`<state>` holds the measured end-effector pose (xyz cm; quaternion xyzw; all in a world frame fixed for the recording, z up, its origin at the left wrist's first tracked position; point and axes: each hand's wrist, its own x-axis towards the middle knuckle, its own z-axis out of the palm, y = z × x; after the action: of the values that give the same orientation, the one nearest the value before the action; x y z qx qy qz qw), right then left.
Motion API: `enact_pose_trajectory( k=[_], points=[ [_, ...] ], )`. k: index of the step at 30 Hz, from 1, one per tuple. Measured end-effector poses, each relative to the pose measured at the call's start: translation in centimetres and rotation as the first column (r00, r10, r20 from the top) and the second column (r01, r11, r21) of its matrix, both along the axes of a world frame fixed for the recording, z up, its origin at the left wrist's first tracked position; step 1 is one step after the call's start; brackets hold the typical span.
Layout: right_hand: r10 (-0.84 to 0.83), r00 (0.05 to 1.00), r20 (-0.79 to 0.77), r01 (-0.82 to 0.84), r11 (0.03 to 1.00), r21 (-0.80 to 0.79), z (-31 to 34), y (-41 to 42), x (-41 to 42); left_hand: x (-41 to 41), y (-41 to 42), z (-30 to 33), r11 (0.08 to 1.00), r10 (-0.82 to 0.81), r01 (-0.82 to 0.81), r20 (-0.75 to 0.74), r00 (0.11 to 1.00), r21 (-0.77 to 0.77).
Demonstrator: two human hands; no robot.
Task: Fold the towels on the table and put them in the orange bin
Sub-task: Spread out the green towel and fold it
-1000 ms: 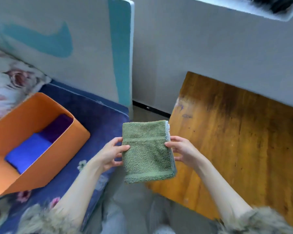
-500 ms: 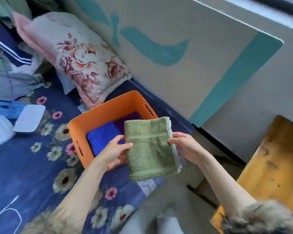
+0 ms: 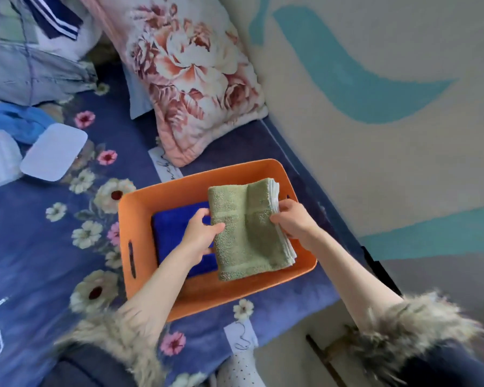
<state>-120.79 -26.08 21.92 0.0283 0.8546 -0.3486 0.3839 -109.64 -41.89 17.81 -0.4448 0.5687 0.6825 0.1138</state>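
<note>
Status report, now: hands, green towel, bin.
Left hand and right hand both grip folded green towel, held over orange bin. Blue towel already inside on left. Nothing blocking the right side.

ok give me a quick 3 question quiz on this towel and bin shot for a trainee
1. True or false: the folded green towel is held by both hands, the left hand on one edge and the right hand on the other.
2. Which towel already lies in the orange bin? A) a blue towel B) a yellow towel C) a white towel
3. Fill in: the bin sits on a dark blue bedspread printed with ____.

Key: 1 true; 2 A, the blue towel; 3 flowers.
</note>
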Motion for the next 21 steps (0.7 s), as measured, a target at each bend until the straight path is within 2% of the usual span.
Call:
enact_pose_trajectory(
  k=[4, 8, 15, 21],
  points=[
    [0.143, 0.989, -0.045, -0.134, 0.979, 0.150, -5.4, -1.8, -1.5, -1.8, 0.5, -5.1, 1.000, 0.011, -0.012, 0.084, 0.996, 0.016],
    [0.224, 0.975, -0.018, -0.215, 0.955, 0.202, -8.6, -3.1, -2.3, -3.0, 0.8, -9.2, 0.999, 0.033, -0.035, 0.151, 0.988, 0.007],
    [0.282, 0.959, -0.039, -0.261, 0.926, 0.274, -11.6, -4.1, -3.2, -4.3, 0.8, -13.1, 1.000, 0.021, -0.024, 0.194, 0.981, 0.015],
    [0.257, 0.965, -0.046, -0.236, 0.933, 0.271, -12.7, -4.0, -3.3, -4.6, 0.9, -14.4, 0.996, -0.016, 0.033, 0.199, 0.980, -0.083]
  ],
)
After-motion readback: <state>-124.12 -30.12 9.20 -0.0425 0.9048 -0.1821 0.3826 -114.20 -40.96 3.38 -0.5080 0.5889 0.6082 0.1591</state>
